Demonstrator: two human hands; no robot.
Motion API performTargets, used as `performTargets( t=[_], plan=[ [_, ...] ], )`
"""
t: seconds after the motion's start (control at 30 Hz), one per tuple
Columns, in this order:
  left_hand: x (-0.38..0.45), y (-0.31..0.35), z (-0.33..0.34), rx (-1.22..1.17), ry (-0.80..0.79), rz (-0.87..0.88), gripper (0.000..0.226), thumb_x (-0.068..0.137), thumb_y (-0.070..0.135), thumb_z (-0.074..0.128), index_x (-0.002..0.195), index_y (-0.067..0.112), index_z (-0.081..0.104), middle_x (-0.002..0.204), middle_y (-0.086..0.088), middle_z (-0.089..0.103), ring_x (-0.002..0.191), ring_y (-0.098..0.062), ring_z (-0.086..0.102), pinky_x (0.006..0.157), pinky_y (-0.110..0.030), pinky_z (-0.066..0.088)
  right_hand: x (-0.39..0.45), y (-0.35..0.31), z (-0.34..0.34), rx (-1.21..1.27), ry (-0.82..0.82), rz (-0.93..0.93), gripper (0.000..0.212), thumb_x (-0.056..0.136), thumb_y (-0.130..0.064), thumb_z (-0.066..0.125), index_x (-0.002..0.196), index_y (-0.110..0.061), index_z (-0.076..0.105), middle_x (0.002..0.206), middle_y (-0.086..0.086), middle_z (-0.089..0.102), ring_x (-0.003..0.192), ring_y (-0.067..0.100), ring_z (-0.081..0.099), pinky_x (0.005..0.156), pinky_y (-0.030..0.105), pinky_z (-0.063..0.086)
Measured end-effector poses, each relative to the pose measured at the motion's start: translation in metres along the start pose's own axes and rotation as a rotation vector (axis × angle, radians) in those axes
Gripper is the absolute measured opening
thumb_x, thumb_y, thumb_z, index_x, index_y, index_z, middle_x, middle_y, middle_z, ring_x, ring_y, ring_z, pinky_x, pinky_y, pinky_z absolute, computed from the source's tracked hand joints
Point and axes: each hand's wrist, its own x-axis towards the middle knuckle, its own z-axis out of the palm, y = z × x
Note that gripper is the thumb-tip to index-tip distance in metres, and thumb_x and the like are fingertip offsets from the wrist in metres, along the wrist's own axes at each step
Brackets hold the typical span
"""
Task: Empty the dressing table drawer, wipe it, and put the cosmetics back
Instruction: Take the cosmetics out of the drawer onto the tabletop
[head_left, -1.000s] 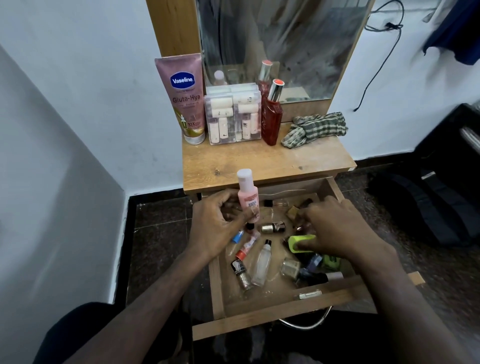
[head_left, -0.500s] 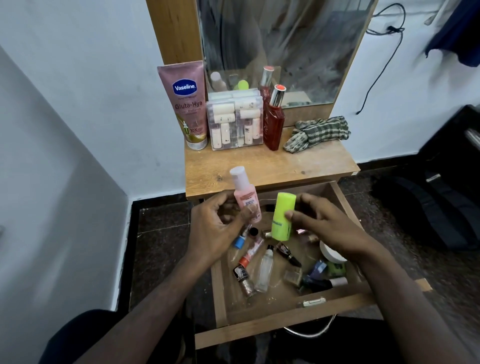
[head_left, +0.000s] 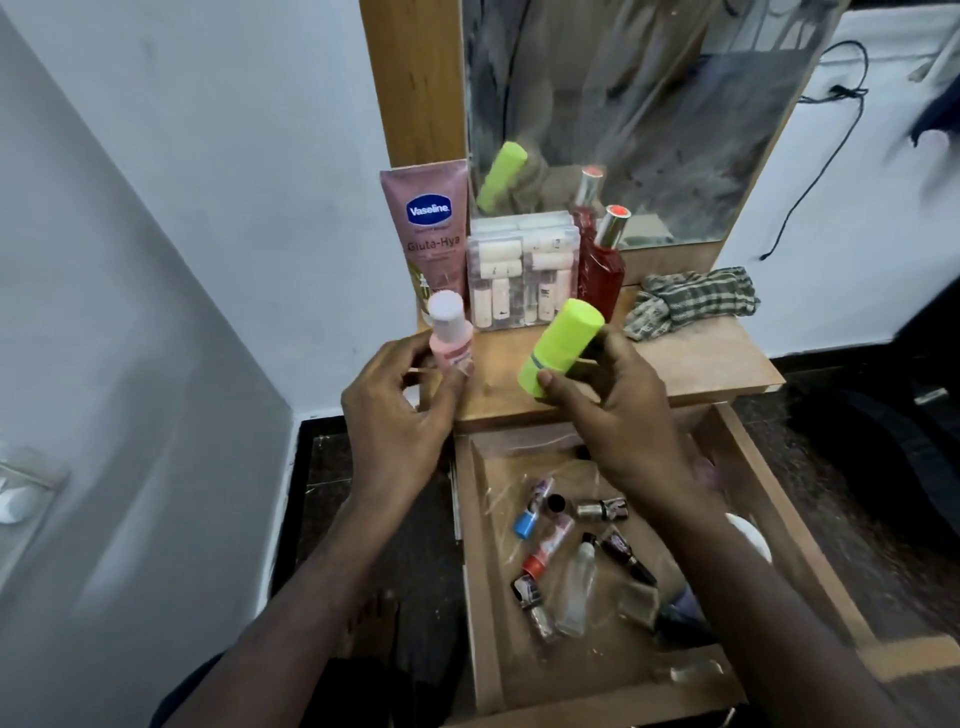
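My left hand (head_left: 400, 415) grips a small pink bottle (head_left: 449, 338) with a white cap, upright over the left edge of the dressing table top (head_left: 691, 364). A lime-green tube (head_left: 561, 343) is tilted in the grip of my right hand (head_left: 618, 410), above the front of the table top. Below both hands the wooden drawer (head_left: 480, 571) stands pulled open. Several small cosmetics lie loose in it, among them a blue-capped vial (head_left: 524, 525), a red-capped tube (head_left: 545, 551) and a clear bottle (head_left: 576, 587). My right forearm hides the drawer's right part.
At the back of the table top stand a pink Vaseline tube (head_left: 431, 234), a clear box of small bottles (head_left: 522, 280) and a red perfume bottle (head_left: 602, 270). A checked cloth (head_left: 691, 301) lies at the right. The mirror (head_left: 649, 104) rises behind. White walls close in at the left.
Both hands have risen from the drawer up to the table top, carrying the pink bottle and the green tube. The right hand picked the green tube out of the drawer a second ago.
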Motion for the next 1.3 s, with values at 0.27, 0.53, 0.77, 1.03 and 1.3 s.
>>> performTargets(
  t=[0.27, 0.53, 0.77, 1.03, 1.3],
  plan=[
    [0.027, -0.022, 0.007, 0.025, -0.014, -0.05, 0.03, 0.09, 0.033, 0.084, 0.117, 0.022, 0.077, 0.101, 0.014, 0.077, 0.092, -0.001, 0.071, 0.086, -0.028, 0.059, 0.052, 0.023, 0.053, -0.447, 0.17, -0.219, 0.048, 0.086, -0.024, 0.086, 0.129, -0.017, 0.067, 0.116, -0.004, 0.073, 0.099, 0.009, 0.069, 0.086, 0.029, 0.06],
    [0.033, -0.031, 0.008, 0.0, -0.045, -0.03, 0.035, 0.088, 0.033, 0.086, 0.119, 0.02, 0.078, 0.106, 0.012, 0.079, 0.096, 0.0, 0.073, 0.09, -0.024, 0.06, 0.06, 0.023, 0.071, -0.526, 0.204, -0.166, 0.048, 0.08, -0.028, 0.09, 0.123, -0.016, 0.072, 0.108, -0.004, 0.077, 0.09, 0.001, 0.069, 0.084, 0.02, 0.061],
    [0.038, -0.038, 0.008, 0.059, -0.05, -0.059, 0.036, 0.089, 0.036, 0.084, 0.122, 0.023, 0.079, 0.109, 0.014, 0.079, 0.096, 0.003, 0.072, 0.09, -0.027, 0.06, 0.058, 0.021, 0.073, -0.522, 0.2, -0.138, 0.044, 0.081, -0.027, 0.09, 0.12, -0.014, 0.073, 0.106, -0.005, 0.077, 0.091, -0.001, 0.069, 0.084, 0.017, 0.06],
    [0.016, -0.032, -0.003, 0.111, 0.107, -0.01, 0.034, 0.095, 0.036, 0.078, 0.12, 0.013, 0.074, 0.112, 0.005, 0.074, 0.098, -0.009, 0.067, 0.081, -0.027, 0.058, 0.043, 0.013, 0.056, -0.517, 0.244, -0.24, 0.027, 0.088, -0.021, 0.083, 0.111, -0.013, 0.071, 0.098, -0.006, 0.074, 0.084, 0.005, 0.069, 0.077, 0.022, 0.06],
    [-0.047, 0.009, 0.013, 0.155, -0.377, 0.279, 0.009, 0.098, 0.023, 0.073, 0.103, 0.016, 0.071, 0.101, 0.006, 0.067, 0.097, -0.008, 0.057, 0.083, -0.025, 0.051, -0.028, 0.011, 0.006, -0.693, 0.22, -0.413, 0.01, 0.09, -0.002, 0.072, 0.098, -0.007, 0.07, 0.092, 0.004, 0.07, 0.085, 0.017, 0.062, 0.073, 0.024, 0.048]
  ],
)
